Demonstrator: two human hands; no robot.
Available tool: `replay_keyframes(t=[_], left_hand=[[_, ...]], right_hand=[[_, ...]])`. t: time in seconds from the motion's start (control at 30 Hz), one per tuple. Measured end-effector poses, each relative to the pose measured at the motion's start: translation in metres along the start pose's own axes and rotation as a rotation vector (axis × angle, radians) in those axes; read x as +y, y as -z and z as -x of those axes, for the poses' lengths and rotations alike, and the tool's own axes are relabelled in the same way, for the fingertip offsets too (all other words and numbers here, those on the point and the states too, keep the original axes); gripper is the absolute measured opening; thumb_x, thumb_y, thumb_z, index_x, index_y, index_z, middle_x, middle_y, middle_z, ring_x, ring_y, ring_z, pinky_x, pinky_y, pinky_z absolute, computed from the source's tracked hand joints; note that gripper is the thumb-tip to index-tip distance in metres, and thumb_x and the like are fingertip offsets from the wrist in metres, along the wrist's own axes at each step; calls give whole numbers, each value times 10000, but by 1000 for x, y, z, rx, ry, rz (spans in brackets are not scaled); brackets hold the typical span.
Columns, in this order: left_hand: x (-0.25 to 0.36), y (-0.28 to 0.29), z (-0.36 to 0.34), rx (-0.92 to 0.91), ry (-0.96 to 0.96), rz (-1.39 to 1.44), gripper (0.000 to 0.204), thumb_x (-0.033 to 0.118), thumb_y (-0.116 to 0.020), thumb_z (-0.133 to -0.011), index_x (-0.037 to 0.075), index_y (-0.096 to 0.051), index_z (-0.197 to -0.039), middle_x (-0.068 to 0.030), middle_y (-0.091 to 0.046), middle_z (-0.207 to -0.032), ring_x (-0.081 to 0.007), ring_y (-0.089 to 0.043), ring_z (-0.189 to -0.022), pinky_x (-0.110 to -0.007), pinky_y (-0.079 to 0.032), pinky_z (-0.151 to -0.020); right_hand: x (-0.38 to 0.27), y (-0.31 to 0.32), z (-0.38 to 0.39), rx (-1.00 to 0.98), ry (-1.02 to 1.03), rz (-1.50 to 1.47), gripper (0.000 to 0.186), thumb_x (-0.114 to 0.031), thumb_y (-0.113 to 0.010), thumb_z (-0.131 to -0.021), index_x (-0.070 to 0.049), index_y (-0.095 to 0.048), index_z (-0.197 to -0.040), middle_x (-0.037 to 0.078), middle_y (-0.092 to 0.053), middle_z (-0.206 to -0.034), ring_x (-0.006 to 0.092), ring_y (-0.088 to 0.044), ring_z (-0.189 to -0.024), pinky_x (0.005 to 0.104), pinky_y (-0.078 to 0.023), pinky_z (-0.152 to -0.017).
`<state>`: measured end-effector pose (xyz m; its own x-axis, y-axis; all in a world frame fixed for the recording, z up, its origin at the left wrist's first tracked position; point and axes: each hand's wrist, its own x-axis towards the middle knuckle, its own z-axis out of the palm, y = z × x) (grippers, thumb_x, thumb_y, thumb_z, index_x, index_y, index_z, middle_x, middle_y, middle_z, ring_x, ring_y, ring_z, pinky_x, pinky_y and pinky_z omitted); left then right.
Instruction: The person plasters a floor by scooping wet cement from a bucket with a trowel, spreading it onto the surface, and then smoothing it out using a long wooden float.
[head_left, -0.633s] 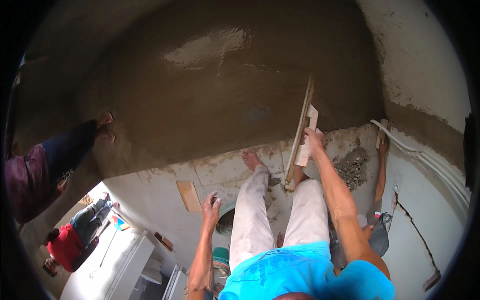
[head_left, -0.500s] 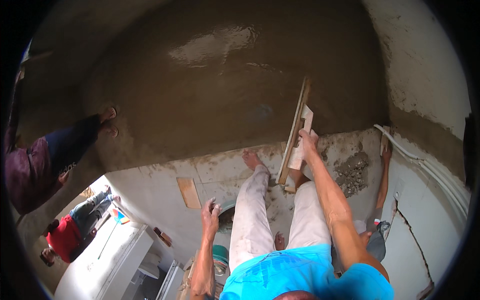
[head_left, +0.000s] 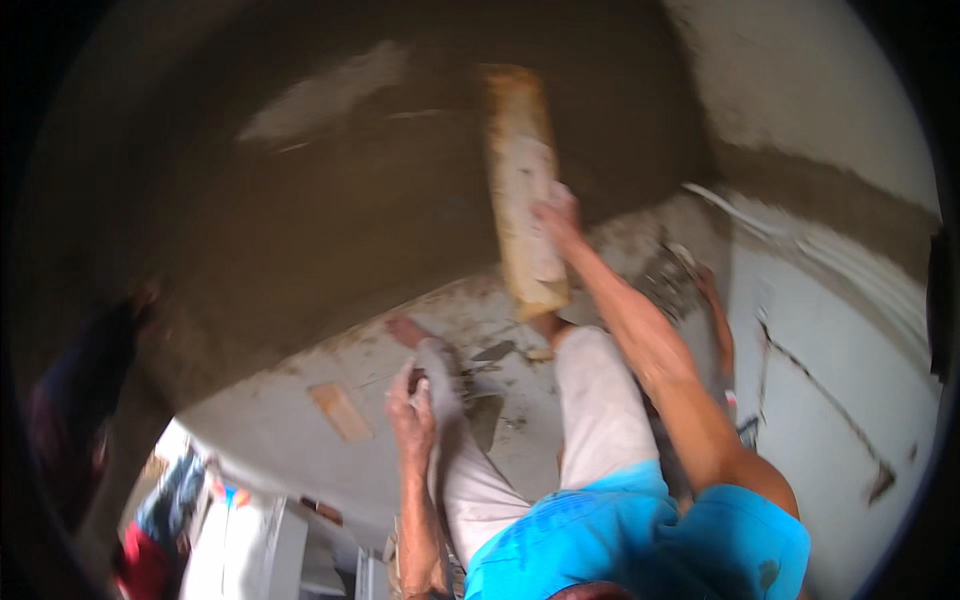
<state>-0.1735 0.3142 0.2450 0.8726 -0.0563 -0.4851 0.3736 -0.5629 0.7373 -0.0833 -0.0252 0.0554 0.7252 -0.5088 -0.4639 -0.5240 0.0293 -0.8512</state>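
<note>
My right hand (head_left: 560,222) grips the handle of a long wooden plastering float (head_left: 512,185), held slightly tilted in front of the wet brown mortar surface (head_left: 370,220). The float's broad back and pale handle face me; whether its far side touches the mortar cannot be seen. My left hand (head_left: 410,405), fingers loosely curled and apart, hangs above my left thigh with nothing visible in it. Beside it, on the pale ledge, lies a small flat wooden board (head_left: 340,411).
At the right, a co-worker's hand (head_left: 708,283) reaches near a heap of grey rubble (head_left: 668,280). White pipes (head_left: 760,225) run along the cracked pale wall (head_left: 830,330). Two more people, one in dark clothes (head_left: 85,350) and one in red (head_left: 150,560), are at the left.
My right hand has moved up and left, turning the float from edge-on to broad side toward me. My left hand has shifted slightly upward. The view has swung, and the co-worker's hand has moved.
</note>
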Motion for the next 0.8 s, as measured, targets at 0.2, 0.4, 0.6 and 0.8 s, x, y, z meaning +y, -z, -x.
replay_keyframes(t=[0.2,0.4,0.6,0.8], left_hand=[[-16,-23,-31,-87,37,92,302,78,-549,-902,-27,-568,-1184,-178,-657,-958,-253,-643,-880,-339,-496,-816],[-47,-39,-8,-140,53,114,308,125,-563,-902,-10,-572,-1178,-163,-660,-985,-275,-634,-906,-346,-482,-849],[-81,-23,6,-94,168,138,320,112,-578,-862,-1,-574,-1162,-206,-639,-881,-344,-632,-835,-400,-489,-756],[-91,-27,1,-27,210,235,327,121,-592,-842,-1,-572,-1145,-208,-637,-862,-374,-624,-822,-423,-484,-738]], right_hand=[[-25,-4,-1,56,-218,5,354,-151,-660,-696,14,-549,-989,103,-596,-751,169,-560,-559,332,-465,-501],[22,80,-39,514,-243,337,261,-176,-668,-726,9,-644,-909,50,-621,-768,164,-568,-639,353,-488,-596],[-43,15,13,-65,-187,7,387,-28,-549,-738,22,-538,-1122,50,-553,-736,120,-531,-520,269,-476,-471],[-68,-137,45,-430,-42,116,505,-8,-523,-702,8,-522,-1207,82,-576,-794,144,-556,-575,285,-472,-478]])
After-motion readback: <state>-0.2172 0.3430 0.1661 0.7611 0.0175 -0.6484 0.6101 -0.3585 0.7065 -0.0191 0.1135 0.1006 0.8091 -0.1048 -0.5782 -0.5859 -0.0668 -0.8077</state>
